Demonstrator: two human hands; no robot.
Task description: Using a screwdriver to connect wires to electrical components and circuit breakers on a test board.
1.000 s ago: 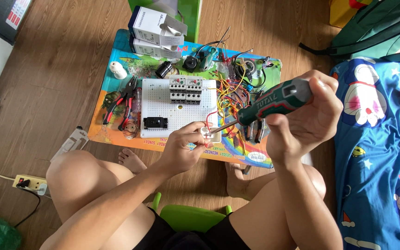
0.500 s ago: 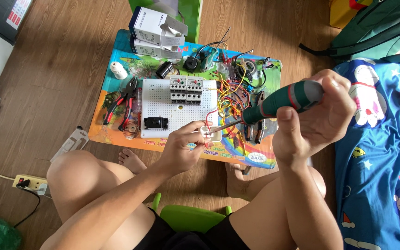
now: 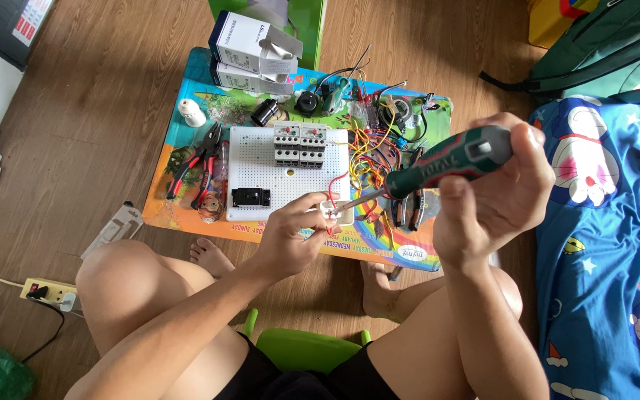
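Head view: your left hand [image 3: 290, 237] pinches a small white connector [image 3: 336, 213] between closed fingers [image 3: 312, 220], holding it just over the near edge of the white perforated board [image 3: 261, 159]. Your right hand [image 3: 494, 196] is wrapped tight around the green-and-black handle of a screwdriver [image 3: 446, 163], raised to the right of the board, its metal shaft slanting down-left so the tip meets the connector. A red wire runs from the connector up toward the tangle of coloured wires [image 3: 372, 144] just right of the board. On the board's far edge sits a row of grey circuit breakers [image 3: 299, 144]; a small black block [image 3: 250, 197] sits on its near left part. Red-handled pliers [image 3: 200, 164] lie just left of the board on the colourful worktop [image 3: 179, 207]. White cartons [image 3: 250, 48] stand beyond the board's far-left corner.
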